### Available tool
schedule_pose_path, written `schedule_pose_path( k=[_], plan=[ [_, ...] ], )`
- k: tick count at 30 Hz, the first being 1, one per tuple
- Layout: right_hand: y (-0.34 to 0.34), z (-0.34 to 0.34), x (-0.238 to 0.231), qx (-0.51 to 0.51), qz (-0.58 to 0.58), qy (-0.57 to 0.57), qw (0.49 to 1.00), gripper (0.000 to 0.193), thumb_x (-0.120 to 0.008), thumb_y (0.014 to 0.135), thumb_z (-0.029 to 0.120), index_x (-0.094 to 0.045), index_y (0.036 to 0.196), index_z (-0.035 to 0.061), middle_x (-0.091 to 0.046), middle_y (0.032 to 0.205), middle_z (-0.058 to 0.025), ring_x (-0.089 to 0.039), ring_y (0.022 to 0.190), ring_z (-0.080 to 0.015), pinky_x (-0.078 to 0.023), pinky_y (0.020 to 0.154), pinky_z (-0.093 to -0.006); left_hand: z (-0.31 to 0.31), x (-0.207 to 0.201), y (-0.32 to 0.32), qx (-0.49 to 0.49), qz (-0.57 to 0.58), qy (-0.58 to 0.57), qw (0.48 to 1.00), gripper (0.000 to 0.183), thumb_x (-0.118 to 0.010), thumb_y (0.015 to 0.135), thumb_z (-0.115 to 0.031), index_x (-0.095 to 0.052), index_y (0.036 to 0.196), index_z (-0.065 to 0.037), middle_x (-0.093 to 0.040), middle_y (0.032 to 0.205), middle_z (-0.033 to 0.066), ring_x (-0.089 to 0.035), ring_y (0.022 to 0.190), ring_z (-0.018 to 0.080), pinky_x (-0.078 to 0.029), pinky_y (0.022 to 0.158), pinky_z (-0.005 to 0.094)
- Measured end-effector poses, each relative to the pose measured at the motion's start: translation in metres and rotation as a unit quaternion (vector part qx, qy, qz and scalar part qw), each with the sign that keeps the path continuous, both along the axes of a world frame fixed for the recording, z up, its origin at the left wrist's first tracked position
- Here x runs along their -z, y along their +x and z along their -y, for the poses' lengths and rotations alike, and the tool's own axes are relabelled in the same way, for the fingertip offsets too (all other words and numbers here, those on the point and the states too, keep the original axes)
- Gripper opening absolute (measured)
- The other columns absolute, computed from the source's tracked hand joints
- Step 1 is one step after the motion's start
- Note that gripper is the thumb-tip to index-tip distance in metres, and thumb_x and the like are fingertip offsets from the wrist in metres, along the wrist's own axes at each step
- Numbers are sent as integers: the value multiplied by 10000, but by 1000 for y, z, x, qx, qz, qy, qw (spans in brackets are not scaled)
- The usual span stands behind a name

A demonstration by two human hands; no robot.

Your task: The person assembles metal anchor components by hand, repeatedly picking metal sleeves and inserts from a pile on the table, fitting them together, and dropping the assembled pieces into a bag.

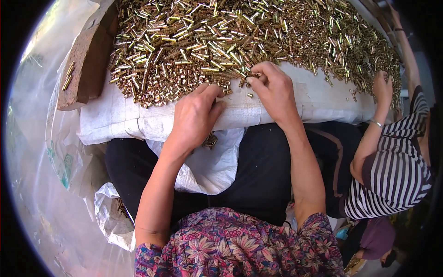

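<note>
A large heap of gold-coloured metal sleeves (184, 32) and small nuts (159, 90) covers the table in front of me. My left hand (196, 113) is at the near edge of the nuts, its fingers curled in toward the thumb; whatever they hold is hidden. My right hand (276, 90) pinches a small gold-coloured metal piece between thumb and forefinger, beside the sleeves. One loose nut (250, 95) lies on the white woven sheet (110, 113) between the hands.
A brick (87, 60) stands at the left with a few sleeves on it. An open white bag (207, 171) with metal pieces rests in my lap; another bag (113, 217) sits lower left. At the right, a co-worker in a striped top (392, 175) reaches into the heap.
</note>
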State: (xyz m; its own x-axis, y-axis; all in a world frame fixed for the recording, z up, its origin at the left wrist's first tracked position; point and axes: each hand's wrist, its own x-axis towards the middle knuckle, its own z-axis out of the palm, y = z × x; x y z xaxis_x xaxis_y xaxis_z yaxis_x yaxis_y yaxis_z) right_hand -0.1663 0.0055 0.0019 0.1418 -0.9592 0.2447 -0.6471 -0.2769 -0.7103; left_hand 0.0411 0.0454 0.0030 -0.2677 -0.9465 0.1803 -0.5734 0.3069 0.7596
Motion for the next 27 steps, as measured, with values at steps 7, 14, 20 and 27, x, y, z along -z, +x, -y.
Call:
schedule_pose_path(
  k=[7,14,20,27],
  plan=[
    [0,14,9,-27,-156,-92,983,153,-674,776,49,-618,918,41,-621,918,-113,-588,893,-338,-474,766,-426,17,10,-21,12,109,-38,993,126,-654,840,-157,-606,901,-58,-616,878,119,-635,795,346,-492,690,436],
    [-5,8,20,-1,-45,-91,995,163,-690,817,35,-640,971,24,-623,816,-44,-619,726,-166,-487,652,-300,25,11,-18,30,120,-61,990,109,-633,840,-145,-571,838,-55,-595,839,131,-633,765,361,-494,646,469],
    [-4,-14,5,58,306,111,944,108,-632,919,44,-630,1018,3,-655,874,-21,-615,721,-87,-494,660,-224,29,14,-17,26,123,-74,989,110,-626,844,-140,-575,845,-42,-588,838,137,-625,760,363,-487,645,467],
    [1,-49,8,33,490,162,856,94,-616,946,106,-596,992,27,-635,824,-42,-611,688,-114,-503,649,-263,11,14,-11,-23,43,-52,997,93,-608,865,-107,-581,899,-25,-606,856,161,-610,755,384,-485,666,454]
  ],
)
